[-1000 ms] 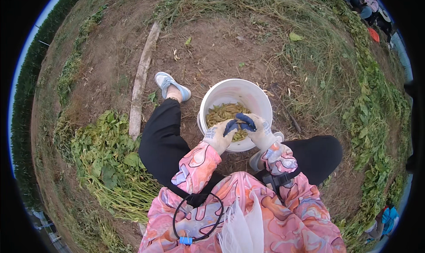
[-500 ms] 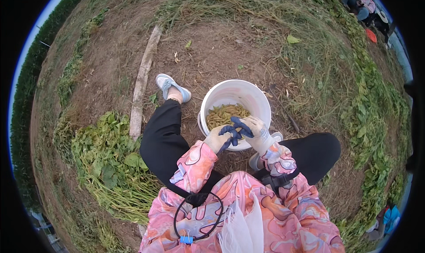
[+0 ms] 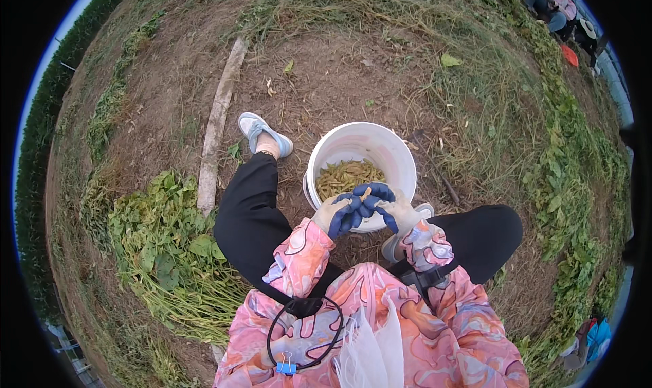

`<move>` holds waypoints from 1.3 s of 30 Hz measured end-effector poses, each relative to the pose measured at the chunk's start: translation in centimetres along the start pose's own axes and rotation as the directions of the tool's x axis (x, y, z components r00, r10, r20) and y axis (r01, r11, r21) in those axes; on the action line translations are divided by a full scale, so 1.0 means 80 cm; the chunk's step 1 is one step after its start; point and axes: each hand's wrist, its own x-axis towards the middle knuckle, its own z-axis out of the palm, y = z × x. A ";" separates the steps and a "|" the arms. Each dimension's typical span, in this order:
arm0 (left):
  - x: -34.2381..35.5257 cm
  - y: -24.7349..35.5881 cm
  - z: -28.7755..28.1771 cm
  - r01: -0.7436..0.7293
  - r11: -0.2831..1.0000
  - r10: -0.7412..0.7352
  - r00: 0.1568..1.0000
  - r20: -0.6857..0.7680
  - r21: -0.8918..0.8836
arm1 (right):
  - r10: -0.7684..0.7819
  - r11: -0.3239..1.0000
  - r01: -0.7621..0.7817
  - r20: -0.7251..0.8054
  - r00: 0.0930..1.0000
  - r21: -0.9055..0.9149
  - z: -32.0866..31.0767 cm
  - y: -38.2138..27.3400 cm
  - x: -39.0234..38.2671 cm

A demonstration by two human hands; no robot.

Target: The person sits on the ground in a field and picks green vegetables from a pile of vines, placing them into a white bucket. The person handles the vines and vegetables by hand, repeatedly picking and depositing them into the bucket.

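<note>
A white bucket stands on the soil between my legs, with a heap of yellow-green bean pods in its bottom. Over the bucket's near rim, my left hand and my right hand meet, both in white gloves with blue-coated fingers. A small yellowish bean pod is pinched between the fingertips of the two hands. The fingers of both hands are curled and closed, and the gloves cover part of the pod. The near part of the bucket is hidden by my hands.
Leafy pulled-up plants lie in a pile at my left, next to a long wooden board. Dry stalks cover soil at the right, with a green plant row beyond. Another person sits at the far right.
My fingers have shifted: the right hand has turned and curled inward, and a yellowish bean pod now shows between the fingertips. The bucket and my legs stay put.
</note>
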 end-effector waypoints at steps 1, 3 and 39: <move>0.000 0.000 0.005 -0.026 1.000 0.026 1.000 0.000 -0.010 | -0.029 1.000 0.029 0.008 1.000 0.012 -0.004 0.006 0.001; -0.002 -0.002 0.011 -0.082 0.996 0.081 0.997 -0.010 -0.028 | -0.069 0.997 0.068 0.007 0.998 0.043 -0.005 0.012 0.001; 0.005 -0.006 0.032 0.003 0.181 0.439 0.895 -0.083 0.984 | -0.006 1.000 0.012 -0.435 0.900 0.012 0.005 0.031 0.014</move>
